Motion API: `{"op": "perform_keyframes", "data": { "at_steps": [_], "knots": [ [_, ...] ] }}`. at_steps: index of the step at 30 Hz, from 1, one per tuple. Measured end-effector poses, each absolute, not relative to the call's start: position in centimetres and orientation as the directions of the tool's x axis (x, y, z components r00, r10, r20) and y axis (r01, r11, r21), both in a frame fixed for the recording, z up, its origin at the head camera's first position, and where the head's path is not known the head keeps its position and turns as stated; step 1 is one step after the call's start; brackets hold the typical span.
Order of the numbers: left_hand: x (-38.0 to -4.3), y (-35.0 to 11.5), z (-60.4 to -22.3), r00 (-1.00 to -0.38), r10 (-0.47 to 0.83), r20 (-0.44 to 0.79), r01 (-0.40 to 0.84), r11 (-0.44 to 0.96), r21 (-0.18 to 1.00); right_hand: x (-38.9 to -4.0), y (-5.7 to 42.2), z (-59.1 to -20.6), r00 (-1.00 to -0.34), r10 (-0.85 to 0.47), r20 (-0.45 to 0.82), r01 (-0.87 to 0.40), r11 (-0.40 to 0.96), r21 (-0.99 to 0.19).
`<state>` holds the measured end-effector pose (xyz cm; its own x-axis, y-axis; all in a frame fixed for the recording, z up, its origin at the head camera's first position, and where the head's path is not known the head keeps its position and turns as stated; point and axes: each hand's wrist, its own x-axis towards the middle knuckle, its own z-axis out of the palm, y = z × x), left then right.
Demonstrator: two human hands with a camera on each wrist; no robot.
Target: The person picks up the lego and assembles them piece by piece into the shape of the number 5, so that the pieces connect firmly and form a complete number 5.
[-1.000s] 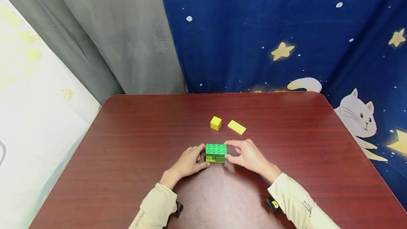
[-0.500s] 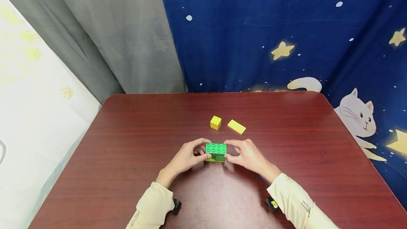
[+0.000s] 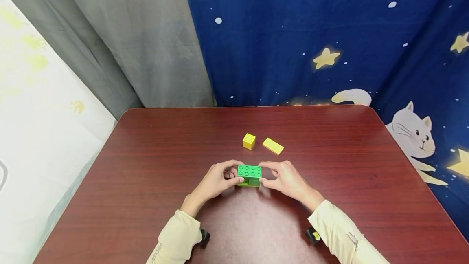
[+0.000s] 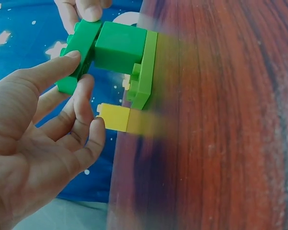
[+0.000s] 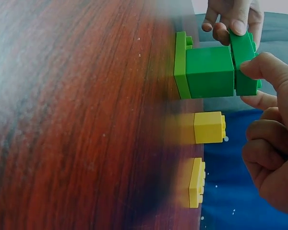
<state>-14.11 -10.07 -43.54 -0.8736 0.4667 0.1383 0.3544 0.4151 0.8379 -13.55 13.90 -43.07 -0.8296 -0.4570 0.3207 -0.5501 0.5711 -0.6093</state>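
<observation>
A green eight-stud brick [image 3: 249,170] lies across the top of a small stack at mid-table. Under its right half is a square green block [image 5: 210,71], which stands on a light green plate [image 4: 147,72]. In the right wrist view a thin dark gap shows between the top brick and the block. The left end of the top brick is pinched by my left hand [image 3: 216,180], thumb in front and fingers behind. My right hand [image 3: 289,180] pinches its right end between thumb and index finger, with the other fingers curled.
Beyond the stack, a yellow cube-shaped brick [image 3: 248,141] and a thin yellow plate [image 3: 272,146] lie on the reddish-brown table [image 3: 165,150]. Curtains hang behind the table's far edge.
My left hand has moved up from beside the stack's lower left and now pinches the top brick's left end. The right hand keeps its hold at the right end.
</observation>
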Motion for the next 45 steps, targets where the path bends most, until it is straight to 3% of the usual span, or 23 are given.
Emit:
{"op": "perform_keyframes", "data": {
  "at_steps": [37, 45],
  "knots": [
    [-14.1, -9.8, -44.0, -0.879, 0.462, 0.122, 0.329, 0.399, 0.856, -13.5, 14.0, -43.5, -0.852, -0.443, 0.279, -0.505, 0.553, -0.663],
    [-12.7, -9.4, -40.8, -0.876, 0.468, 0.113, 0.323, 0.397, 0.859, -13.5, 14.0, -43.4, -0.853, -0.442, 0.279, -0.502, 0.543, -0.673]
  ]
}}
